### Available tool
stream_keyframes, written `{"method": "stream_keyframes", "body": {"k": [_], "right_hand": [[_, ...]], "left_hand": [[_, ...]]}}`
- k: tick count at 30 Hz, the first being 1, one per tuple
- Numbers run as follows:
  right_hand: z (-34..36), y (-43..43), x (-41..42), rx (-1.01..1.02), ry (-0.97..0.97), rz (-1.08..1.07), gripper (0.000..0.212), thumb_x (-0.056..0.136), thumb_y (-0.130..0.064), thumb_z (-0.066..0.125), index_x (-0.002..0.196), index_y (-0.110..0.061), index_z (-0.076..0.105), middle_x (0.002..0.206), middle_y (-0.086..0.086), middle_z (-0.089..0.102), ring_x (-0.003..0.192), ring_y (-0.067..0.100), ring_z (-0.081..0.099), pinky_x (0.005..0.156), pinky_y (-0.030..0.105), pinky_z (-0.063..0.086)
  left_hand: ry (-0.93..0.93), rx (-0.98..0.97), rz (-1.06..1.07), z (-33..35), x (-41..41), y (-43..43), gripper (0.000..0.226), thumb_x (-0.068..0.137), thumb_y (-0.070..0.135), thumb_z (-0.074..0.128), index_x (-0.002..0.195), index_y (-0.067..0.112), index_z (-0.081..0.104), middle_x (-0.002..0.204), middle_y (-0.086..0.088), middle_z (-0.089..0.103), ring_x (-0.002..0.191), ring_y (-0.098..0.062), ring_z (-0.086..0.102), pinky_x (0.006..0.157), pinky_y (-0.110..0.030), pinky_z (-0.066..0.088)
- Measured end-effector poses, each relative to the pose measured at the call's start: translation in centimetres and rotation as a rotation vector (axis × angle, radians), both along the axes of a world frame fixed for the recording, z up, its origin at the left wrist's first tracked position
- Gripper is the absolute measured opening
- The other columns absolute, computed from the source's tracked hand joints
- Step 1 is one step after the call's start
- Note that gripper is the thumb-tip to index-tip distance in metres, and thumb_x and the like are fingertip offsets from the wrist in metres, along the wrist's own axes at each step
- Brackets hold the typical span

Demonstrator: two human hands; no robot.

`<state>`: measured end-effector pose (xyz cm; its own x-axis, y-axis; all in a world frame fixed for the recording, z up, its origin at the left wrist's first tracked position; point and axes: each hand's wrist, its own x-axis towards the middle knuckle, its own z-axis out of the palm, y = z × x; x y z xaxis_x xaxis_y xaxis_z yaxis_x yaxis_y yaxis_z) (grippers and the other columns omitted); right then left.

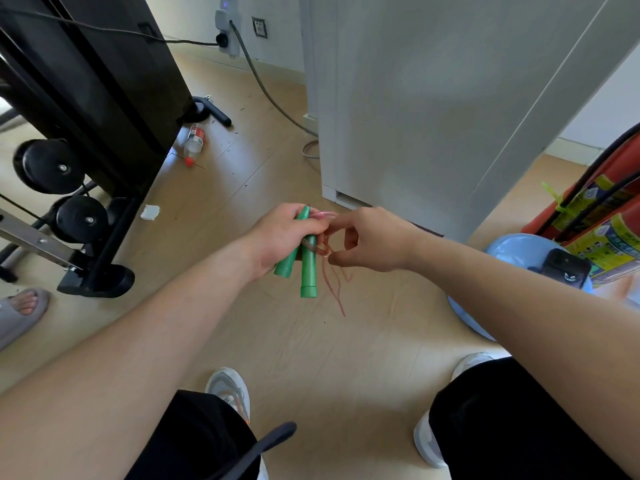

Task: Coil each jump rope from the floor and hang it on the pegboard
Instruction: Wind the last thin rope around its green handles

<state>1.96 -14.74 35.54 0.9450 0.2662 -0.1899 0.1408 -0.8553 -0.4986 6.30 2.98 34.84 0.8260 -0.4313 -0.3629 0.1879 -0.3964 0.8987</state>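
The left hand [280, 233] has both green handles [308, 268] of the jump rope [320, 249] clamped together, held up off the floor [346, 341], long ends pointing down and a bit toward the person. The right hand [370, 240] sits just beside it, pinching the pinkish cord [334, 285] where the loops bunch at the handles. A loose tail dangles below. No pegboard in sight yet.

Jump rope [308, 268] in left hand [277, 237]
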Motion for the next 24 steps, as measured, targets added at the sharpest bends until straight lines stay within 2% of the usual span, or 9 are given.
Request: {"method": "stream_keyframes", "body": {"k": [4, 7, 9, 13, 16, 19, 21, 24], "right_hand": [[-0.1, -0.2, 0.4, -0.020, 0.013, 0.047, 0.006, 0.086, -0.032, 0.068, 0.088, -0.031, 0.063, 0.068, -0.012, 0.051, 0.061, 0.005, 0.048, 0.057, 0.023, 0.036], [0.2, -1.1, 0.9, -0.019, -0.002, 0.023, 0.007, 0.089, -0.030, 0.065, 0.084, -0.031, 0.062, 0.073, -0.014, 0.055, 0.067, 0.004, 0.051, 0.058, 0.019, 0.037], [0.3, -1.9, 1.1, 0.041, -0.013, -0.054, 0.005, 0.090, -0.028, 0.064, 0.085, -0.028, 0.065, 0.076, -0.014, 0.059, 0.072, 0.006, 0.054, 0.061, 0.018, 0.039], [0.3, -3.9, 1.5, 0.054, -0.050, -0.249, 0.010, 0.087, -0.028, 0.059, 0.080, -0.022, 0.064, 0.078, -0.005, 0.063, 0.079, 0.019, 0.057, 0.071, 0.033, 0.048], [0.4, -5.7, 1.5, -0.019, -0.052, -0.396, 0.020, 0.086, -0.038, 0.055, 0.076, -0.022, 0.062, 0.078, -0.002, 0.063, 0.079, 0.023, 0.058, 0.065, 0.035, 0.048], [0.6, -7.1, 1.4, -0.104, 0.002, -0.486, 0.020, 0.086, -0.041, 0.054, 0.081, -0.024, 0.064, 0.081, -0.003, 0.064, 0.080, 0.022, 0.061, 0.063, 0.031, 0.045], [0.5, -7.7, 1.1, -0.219, 0.092, -0.447, 0.019, 0.085, -0.043, 0.059, 0.094, -0.028, 0.067, 0.090, -0.004, 0.066, 0.087, 0.022, 0.063, 0.070, 0.032, 0.047], [0.3, -7.0, 0.5, -0.391, 0.196, -0.326, 0.044, 0.081, -0.043, 0.069, 0.123, -0.031, 0.058, 0.106, -0.005, 0.062, 0.102, 0.023, 0.059, 0.083, 0.037, 0.051]], "left_hand": [[-0.118, 0.126, -0.050, -0.1, -0.2, -0.1, 0.013, 0.097, 0.017, 0.061, 0.106, 0.010, 0.066, 0.084, -0.007, 0.070, 0.069, -0.014, 0.068, 0.065, -0.028, 0.053], [-0.188, 0.263, -0.039, -0.7, 0.3, 0.3, 0.006, 0.094, 0.017, 0.061, 0.100, 0.016, 0.062, 0.087, -0.006, 0.072, 0.083, -0.026, 0.071, 0.080, -0.040, 0.057], [-0.274, 0.409, -0.022, -1.1, 0.7, 0.7, 0.007, 0.090, 0.018, 0.062, 0.096, 0.021, 0.062, 0.090, -0.004, 0.070, 0.090, -0.027, 0.067, 0.084, -0.039, 0.053], [-0.309, 0.528, 0.033, -1.4, 0.9, 1.3, 0.012, 0.087, 0.015, 0.063, 0.098, 0.021, 0.062, 0.094, -0.001, 0.065, 0.089, -0.024, 0.060, 0.072, -0.031, 0.044], [-0.323, 0.567, 0.048, -1.3, 1.0, 1.6, 0.015, 0.085, 0.013, 0.064, 0.098, 0.020, 0.061, 0.092, -0.002, 0.063, 0.087, -0.025, 0.058, 0.072, -0.031, 0.043], [-0.327, 0.555, 0.054, -1.2, 1.1, 1.6, 0.010, 0.088, 0.015, 0.063, 0.095, 0.021, 0.059, 0.085, 0.002, 0.062, 0.081, -0.021, 0.056, 0.064, -0.029, 0.038], [-0.302, 0.476, 0.043, -1.0, 1.0, 1.4, 0.007, 0.090, 0.016, 0.063, 0.094, 0.022, 0.061, 0.081, 0.005, 0.064, 0.076, -0.015, 0.058, 0.062, -0.026, 0.039], [-0.254, 0.337, 0.023, -0.8, 0.8, 0.8, 0.006, 0.091, 0.015, 0.063, 0.095, 0.019, 0.064, 0.079, 0.004, 0.069, 0.073, -0.011, 0.063, 0.072, -0.030, 0.049]]}}
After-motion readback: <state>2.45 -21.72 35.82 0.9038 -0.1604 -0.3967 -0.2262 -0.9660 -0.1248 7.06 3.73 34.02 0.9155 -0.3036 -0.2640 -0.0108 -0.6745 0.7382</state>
